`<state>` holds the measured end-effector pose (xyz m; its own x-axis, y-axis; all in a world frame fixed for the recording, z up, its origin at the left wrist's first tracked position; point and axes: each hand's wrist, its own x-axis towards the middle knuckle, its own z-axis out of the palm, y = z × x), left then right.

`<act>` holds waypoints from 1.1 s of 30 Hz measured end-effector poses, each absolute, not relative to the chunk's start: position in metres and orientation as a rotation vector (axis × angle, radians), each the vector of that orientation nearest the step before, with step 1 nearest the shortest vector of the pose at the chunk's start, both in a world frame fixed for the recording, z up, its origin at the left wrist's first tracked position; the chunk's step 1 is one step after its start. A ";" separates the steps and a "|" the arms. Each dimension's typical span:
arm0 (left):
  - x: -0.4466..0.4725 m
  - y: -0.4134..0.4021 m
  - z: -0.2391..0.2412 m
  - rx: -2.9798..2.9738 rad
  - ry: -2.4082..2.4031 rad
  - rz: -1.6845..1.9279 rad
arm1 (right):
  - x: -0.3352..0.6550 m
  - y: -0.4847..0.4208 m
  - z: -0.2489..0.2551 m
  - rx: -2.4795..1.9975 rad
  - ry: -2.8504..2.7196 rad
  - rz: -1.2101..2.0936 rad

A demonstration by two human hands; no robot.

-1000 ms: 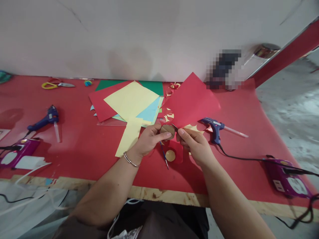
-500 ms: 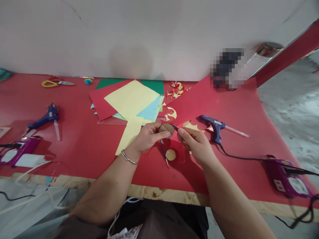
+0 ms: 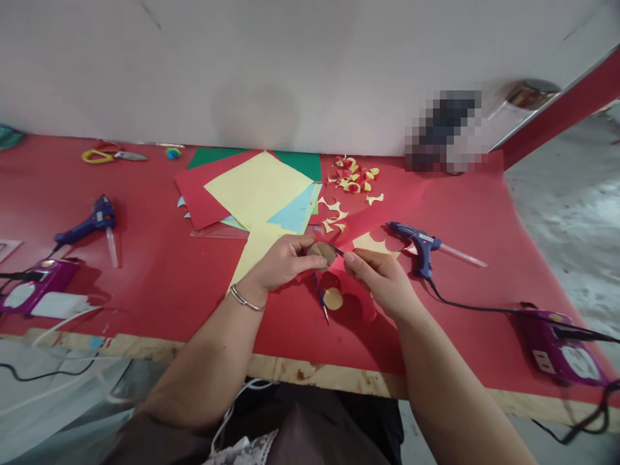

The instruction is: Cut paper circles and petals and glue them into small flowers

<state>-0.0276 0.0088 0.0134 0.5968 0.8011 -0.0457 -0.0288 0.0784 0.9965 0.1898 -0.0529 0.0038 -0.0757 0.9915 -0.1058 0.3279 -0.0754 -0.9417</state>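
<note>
My left hand (image 3: 285, 261) is closed around a round brownish-grey disc (image 3: 321, 252), the thumb lying across its face. Red paper (image 3: 356, 284) hangs beneath and beside both hands; which one grips it is hard to tell. In the fingertips of my right hand (image 3: 380, 278) is a slim dark tool (image 3: 336, 248), its tip at the disc's upper right edge; its kind is unclear. Just below, a pale yellow paper circle (image 3: 332, 299) lies near a thin blue pen-like stick (image 3: 321, 298).
Coloured paper sheets (image 3: 261, 187) are stacked at the back. Paper scraps (image 3: 353, 174) lie right of them. Glue guns flank my hands, one left (image 3: 92, 221) and one right (image 3: 417, 245), with purple power strips (image 3: 557, 345) at both sides. Yellow-handled scissors (image 3: 111, 155) rest back left.
The red paper that stretched up toward the back right has dropped lower, uncovering more scraps. The dark tool's tip has shifted slightly along the disc's edge. The camera view has moved a little.
</note>
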 end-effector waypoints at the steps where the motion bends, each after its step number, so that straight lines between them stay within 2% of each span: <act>1: -0.028 0.009 0.014 1.364 0.727 0.708 | 0.190 -0.053 0.003 -1.477 -1.488 1.172; 18: -0.034 0.013 0.012 1.322 0.563 0.674 | 0.193 -0.054 -0.001 -1.464 -1.506 1.219; 33: -0.036 0.015 0.006 1.317 0.645 0.558 | 0.192 -0.054 0.003 -1.498 -1.573 1.177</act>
